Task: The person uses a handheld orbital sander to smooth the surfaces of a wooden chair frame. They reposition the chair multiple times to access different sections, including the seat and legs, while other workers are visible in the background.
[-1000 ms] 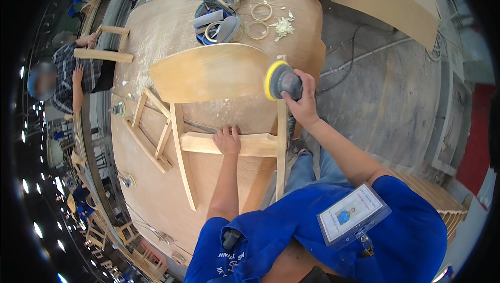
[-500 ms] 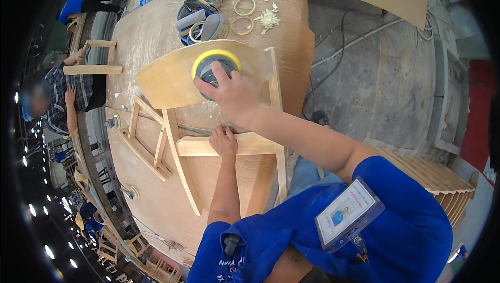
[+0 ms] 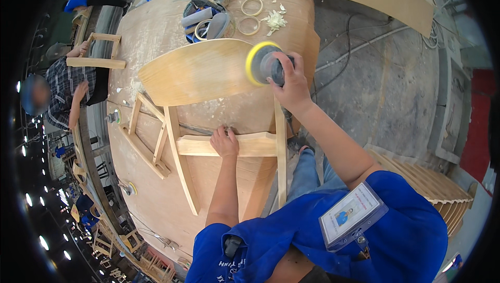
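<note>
My right hand [image 3: 292,82] grips a round power sander [image 3: 265,65] with a yellow-rimmed pad. The sander is tilted, its pad edge turned left, at the right end of a curved wooden panel [image 3: 198,72], and seems lifted off it. That panel is the backrest of a pale wooden chair frame [image 3: 255,145] lying on the table. My left hand [image 3: 225,142] rests over the frame's crossrail, fingers curled across its far edge. Left of this, a smaller wooden frame piece [image 3: 143,150] lies flat.
A cardboard-covered table [image 3: 156,199] bears a tub of tools [image 3: 205,20], tape rolls [image 3: 249,25], pale shavings [image 3: 275,20] and two more sanders [image 3: 127,189]. Across the table, a person in a checked shirt [image 3: 73,82] handles a wooden frame [image 3: 96,63]. Slatted wood [image 3: 422,176] stands at right; hoses cross the floor.
My right hand has moved the sander rightward from the middle of the backrest to its right end and tipped it up. My left hand stays on the crossrail.
</note>
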### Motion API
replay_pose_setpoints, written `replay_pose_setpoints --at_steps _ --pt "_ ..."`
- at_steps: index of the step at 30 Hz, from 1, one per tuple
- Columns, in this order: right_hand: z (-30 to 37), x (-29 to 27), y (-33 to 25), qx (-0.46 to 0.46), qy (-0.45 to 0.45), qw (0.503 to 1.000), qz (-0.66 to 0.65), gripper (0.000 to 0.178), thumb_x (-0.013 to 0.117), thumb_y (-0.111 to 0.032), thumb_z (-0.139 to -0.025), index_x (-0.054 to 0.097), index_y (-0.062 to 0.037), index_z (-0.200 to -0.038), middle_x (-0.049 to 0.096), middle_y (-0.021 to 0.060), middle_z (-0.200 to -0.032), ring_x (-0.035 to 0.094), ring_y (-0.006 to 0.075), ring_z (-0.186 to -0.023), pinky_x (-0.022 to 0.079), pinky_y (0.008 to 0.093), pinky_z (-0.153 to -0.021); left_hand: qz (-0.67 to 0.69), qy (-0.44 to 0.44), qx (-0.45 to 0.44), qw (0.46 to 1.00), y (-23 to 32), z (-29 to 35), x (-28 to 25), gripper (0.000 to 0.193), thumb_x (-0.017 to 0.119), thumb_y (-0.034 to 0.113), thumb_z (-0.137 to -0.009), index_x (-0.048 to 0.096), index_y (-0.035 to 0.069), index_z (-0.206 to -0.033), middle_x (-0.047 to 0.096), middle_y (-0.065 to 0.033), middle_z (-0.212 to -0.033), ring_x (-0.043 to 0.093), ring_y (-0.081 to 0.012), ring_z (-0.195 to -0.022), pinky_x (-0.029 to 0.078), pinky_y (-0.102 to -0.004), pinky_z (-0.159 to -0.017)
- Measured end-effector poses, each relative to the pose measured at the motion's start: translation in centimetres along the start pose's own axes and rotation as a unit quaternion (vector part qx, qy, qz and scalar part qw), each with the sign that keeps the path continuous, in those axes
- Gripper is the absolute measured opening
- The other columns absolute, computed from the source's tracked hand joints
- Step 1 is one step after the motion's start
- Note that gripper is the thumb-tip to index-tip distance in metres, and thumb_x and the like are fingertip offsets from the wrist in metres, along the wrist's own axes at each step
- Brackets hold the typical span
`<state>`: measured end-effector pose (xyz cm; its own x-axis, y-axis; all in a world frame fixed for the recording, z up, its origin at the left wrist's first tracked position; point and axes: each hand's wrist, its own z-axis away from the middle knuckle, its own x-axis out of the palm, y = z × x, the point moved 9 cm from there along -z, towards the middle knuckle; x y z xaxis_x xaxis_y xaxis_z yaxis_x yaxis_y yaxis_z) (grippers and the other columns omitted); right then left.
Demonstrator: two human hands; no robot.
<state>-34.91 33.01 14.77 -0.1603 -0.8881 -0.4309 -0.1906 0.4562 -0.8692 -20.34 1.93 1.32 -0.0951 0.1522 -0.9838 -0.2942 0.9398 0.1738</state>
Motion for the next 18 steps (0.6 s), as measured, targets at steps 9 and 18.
replay_pose_setpoints --at_steps 9,18 --pt "-0.4 -1.0 2.5 0.038 0.005 0.999 -0.038 0.070 0.076 -0.007 -0.074 0.041 -0.0182 -0.133 0.042 0.0156 -0.124 0.054 0.0365 -0.107 0.048 0.0415 -0.089 -0.009 -0.010 -0.011 1.000 0.0 0.1 0.0 0.030 0.052 0.028 -0.089 0.062 0.008 -0.109 0.061 -0.0116 -0.104 0.055 -0.0328 -0.101 0.037 -0.0449 -0.094" --pt "-1.3 -0.8 0.5 0.009 -0.032 0.999 0.005 0.069 0.075 -0.007 -0.075 0.042 -0.0215 -0.133 0.041 0.0167 -0.127 0.056 0.0394 -0.106 0.052 0.0451 -0.085 0.013 0.007 -0.005 1.000 0.0 0.0 -0.4 0.028 0.054 0.029 -0.088 0.061 0.010 -0.107 0.061 -0.0103 -0.103 0.054 -0.0314 -0.100 0.037 -0.0442 -0.095"
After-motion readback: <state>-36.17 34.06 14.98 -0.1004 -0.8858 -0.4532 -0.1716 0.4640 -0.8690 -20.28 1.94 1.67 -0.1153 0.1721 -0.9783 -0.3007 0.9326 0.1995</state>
